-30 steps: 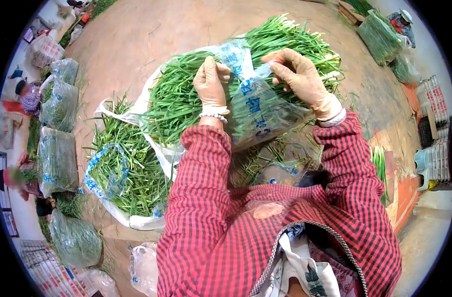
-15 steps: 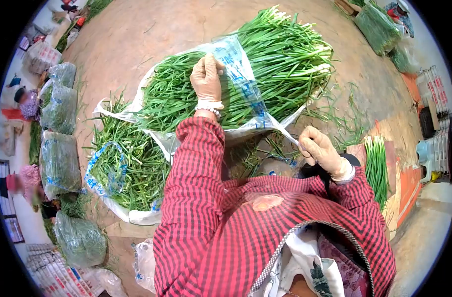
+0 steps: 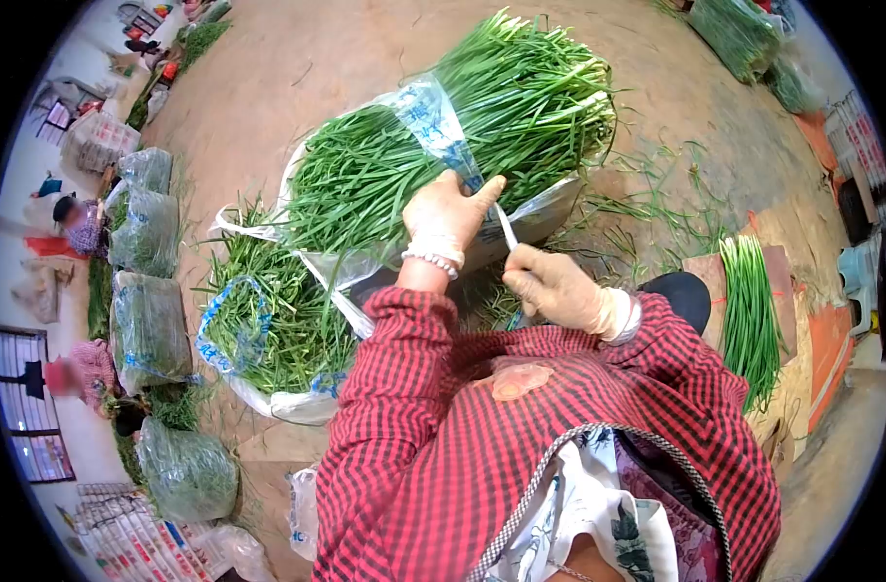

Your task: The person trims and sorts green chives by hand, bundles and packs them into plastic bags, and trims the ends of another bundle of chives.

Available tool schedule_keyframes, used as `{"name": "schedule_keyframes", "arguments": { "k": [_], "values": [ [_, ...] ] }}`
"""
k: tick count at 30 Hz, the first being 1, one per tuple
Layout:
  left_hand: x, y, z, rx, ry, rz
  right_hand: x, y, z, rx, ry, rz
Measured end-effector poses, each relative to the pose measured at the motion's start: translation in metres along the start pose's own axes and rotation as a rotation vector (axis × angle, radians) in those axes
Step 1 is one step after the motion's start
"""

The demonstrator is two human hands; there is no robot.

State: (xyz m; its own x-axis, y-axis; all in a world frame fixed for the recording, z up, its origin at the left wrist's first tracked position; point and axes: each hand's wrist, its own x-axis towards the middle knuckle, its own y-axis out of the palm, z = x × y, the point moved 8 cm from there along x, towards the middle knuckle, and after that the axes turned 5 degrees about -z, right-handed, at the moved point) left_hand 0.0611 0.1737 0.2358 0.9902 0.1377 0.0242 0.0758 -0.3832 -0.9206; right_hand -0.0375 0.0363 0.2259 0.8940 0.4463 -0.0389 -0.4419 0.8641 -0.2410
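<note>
The right hand grips the twisted end of the plastic strap; the left hand presses against garlic chives on white plastic, its grasp unclear; overtightening could crush stems.

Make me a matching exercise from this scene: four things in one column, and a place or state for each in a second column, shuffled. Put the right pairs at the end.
Things
1. big bundle of greens
2. small bunch of greens
3. bead bracelet
4. right hand

Places and states
A. gripping a narrow twist of plastic
B. at the wrist of the left hand
C. lying on a flat board
D. crossed by a clear strip with blue print

Right pairs: 1-D, 2-C, 3-B, 4-A
</note>
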Motion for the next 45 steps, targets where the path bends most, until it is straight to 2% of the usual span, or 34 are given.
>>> {"name": "schedule_keyframes", "arguments": {
  "k": [1,3,4,5,7,8,9,10,13,15,17,20,23,25,26,27,28,29,30,33,34,37,39,42,45],
  "values": [
    [0.0,0.006,-0.002,0.0,0.003,0.002,0.0,0.007,0.004,-0.105,-0.085,-0.002],
    [0.004,0.015,0.004,-0.357,0.012,-0.157,0.004,0.013,0.009,-0.146,-0.132,-0.001],
    [0.007,0.036,0.012,-0.908,-0.045,-0.075,0.009,0.014,0.008,-0.337,-0.213,0.011],
    [0.006,0.035,0.012,-1.09,0.022,-0.172,0.013,0.014,0.009,-0.527,-0.292,0.021],
    [0.001,0.034,0.014,-1.348,-0.123,-0.015,0.023,-0.006,-0.018,-0.945,-0.129,0.078],
    [-0.003,0.036,0.014,-1.479,-0.175,0.077,0.033,-0.028,-0.034,-1.065,-0.164,0.02],
    [-0.003,0.043,0.017,-1.568,-0.2,0.17,0.04,-0.054,-0.04,-1.023,-0.302,-0.101],
    [-0.004,0.038,0.024,-1.561,-0.194,0.163,0.056,-0.066,-0.053,-1.054,-0.138,-0.053],
    [-0.019,0.028,0.033,-1.424,-0.216,0.149,0.083,-0.073,-0.077,-1.158,0.115,0.039],
    [-0.03,0.033,0.045,-1.37,-0.253,0.159,0.082,-0.073,-0.077,-1.137,0.147,0.049],
    [-0.034,0.03,0.037,-1.458,-0.237,0.106,0.082,-0.076,-0.078,-1.115,0.179,0.052],
    [-0.034,0.02,0.027,-1.393,-0.137,0.159,0.088,-0.074,-0.076,-1.107,0.187,0.066],
    [-0.028,0.022,0.022,-1.26,-0.038,0.118,0.095,-0.077,-0.079,-1.1,0.172,0.032],
    [-0.023,0.024,0.033,-1.363,-0.016,-0.107,0.096,-0.076,-0.081,-1.125,0.181,0.033],
    [-0.026,0.029,0.033,-1.454,-0.11,-0.003,0.097,-0.074,-0.078,-1.116,0.164,0.042],
    [-0.027,0.034,0.034,-1.455,-0.105,-0.002,0.098,-0.073,-0.075,-1.108,0.146,0.048],
    [-0.029,0.048,0.029,-1.667,-0.128,0.096,0.099,-0.073,-0.082,-1.164,0.261,0.138],
    [-0.032,0.052,0.016,-1.875,-0.151,0.2,0.1,-0.074,-0.081,-1.165,0.26,0.132],
    [-0.036,0.06,0.02,-1.867,-0.32,0.112,0.099,-0.072,-0.084,-1.15,0.263,0.154],
    [-0.039,0.056,0.011,-1.719,-0.325,0.077,0.094,-0.071,-0.09,-1.144,0.321,0.197],
    [-0.039,0.048,0.007,-1.618,-0.245,0.029,0.095,-0.072,-0.09,-1.147,0.318,0.189],
    [-0.041,0.045,0.003,-1.629,-0.25,0.05,0.098,-0.072,-0.094,-1.129,0.26,0.173],
    [-0.046,0.043,0.003,-1.602,-0.255,0.041,0.097,-0.072,-0.096,-1.13,0.318,0.22],
    [-0.062,0.045,0.008,-1.618,-0.357,0.159,0.1,-0.074,-0.108,-1.176,0.379,0.243],
    [-0.063,0.056,0.011,-1.713,-0.326,0.269,0.098,-0.072,-0.111,-1.189,0.386,0.283]
  ]
}}
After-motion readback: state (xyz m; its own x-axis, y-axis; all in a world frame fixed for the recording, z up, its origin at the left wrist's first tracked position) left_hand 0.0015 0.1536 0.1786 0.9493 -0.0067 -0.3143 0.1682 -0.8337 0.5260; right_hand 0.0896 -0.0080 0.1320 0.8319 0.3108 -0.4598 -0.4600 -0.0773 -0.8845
